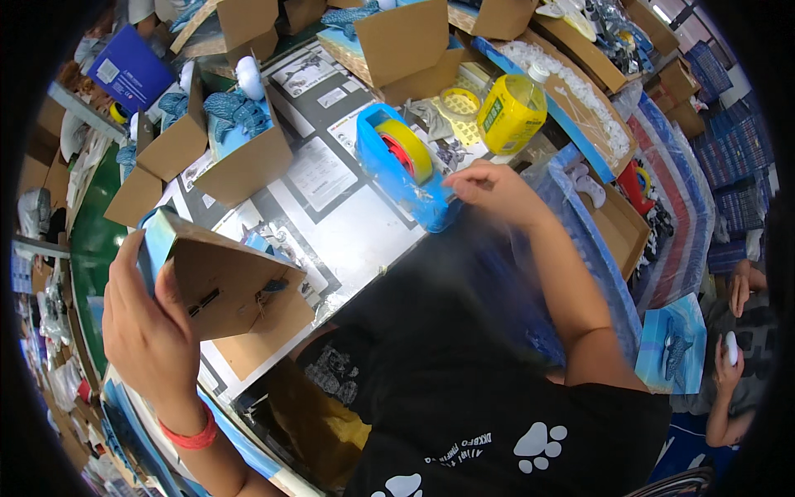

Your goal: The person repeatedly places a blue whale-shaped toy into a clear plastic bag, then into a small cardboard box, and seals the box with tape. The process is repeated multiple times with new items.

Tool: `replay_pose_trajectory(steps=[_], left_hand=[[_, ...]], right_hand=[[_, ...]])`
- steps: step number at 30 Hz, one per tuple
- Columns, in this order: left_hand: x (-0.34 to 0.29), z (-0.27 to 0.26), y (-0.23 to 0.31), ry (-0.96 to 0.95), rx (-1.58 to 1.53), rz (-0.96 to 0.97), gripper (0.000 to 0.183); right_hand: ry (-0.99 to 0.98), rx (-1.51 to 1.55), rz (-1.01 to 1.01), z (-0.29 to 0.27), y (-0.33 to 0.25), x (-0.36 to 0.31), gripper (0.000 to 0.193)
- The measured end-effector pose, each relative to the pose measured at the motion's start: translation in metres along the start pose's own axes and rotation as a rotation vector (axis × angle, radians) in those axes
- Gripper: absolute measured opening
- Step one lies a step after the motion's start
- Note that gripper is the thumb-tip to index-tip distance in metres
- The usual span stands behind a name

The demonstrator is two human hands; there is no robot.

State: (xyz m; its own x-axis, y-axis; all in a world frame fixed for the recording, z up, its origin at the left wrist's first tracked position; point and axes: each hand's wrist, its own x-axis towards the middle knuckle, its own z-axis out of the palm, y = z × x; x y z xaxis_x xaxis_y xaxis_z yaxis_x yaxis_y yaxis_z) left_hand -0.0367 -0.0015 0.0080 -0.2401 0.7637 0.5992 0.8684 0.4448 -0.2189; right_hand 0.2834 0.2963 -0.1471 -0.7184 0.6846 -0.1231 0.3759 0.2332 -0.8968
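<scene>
My left hand point(149, 331), with a red band at its wrist, is wrapped round an open cardboard box point(228, 286) with a blue printed outer face. The box is tilted, its brown inner side showing slots and small ties. Past the table's middle stands a blue tape dispenser point(377, 157) with a yellow and red roll point(406, 151). My right hand point(497, 192) is at the dispenser's near end, thumb and fingers pinched together. What they pinch, if anything, is too small to make out.
Open cardboard boxes point(240, 170) with blue toy figures stand at the far left, and another box point(410, 45) at the back. A yellow-labelled bottle point(513, 112) and a loose tape roll point(460, 103) lie beyond the dispenser. At the right edge, another person's hand point(729, 369) holds a white object.
</scene>
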Motion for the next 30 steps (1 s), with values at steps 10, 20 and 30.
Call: replay_pose_trajectory(steps=[10, 20, 30], left_hand=[[-0.003, -0.005, 0.005, -0.003, 0.003, -0.006, 0.028], [0.0, -0.006, 0.009, 0.007, 0.021, -0.032, 0.028], [0.001, 0.0, 0.003, 0.027, -0.003, -0.033, 0.025]], right_hand=[[-0.237, 0.178, 0.295, -0.007, -0.012, 0.022, 0.03], [-0.072, 0.395, 0.298, -0.004, -0.033, 0.014, 0.018], [0.055, 0.522, 0.366, 0.031, 0.001, -0.038, 0.023]])
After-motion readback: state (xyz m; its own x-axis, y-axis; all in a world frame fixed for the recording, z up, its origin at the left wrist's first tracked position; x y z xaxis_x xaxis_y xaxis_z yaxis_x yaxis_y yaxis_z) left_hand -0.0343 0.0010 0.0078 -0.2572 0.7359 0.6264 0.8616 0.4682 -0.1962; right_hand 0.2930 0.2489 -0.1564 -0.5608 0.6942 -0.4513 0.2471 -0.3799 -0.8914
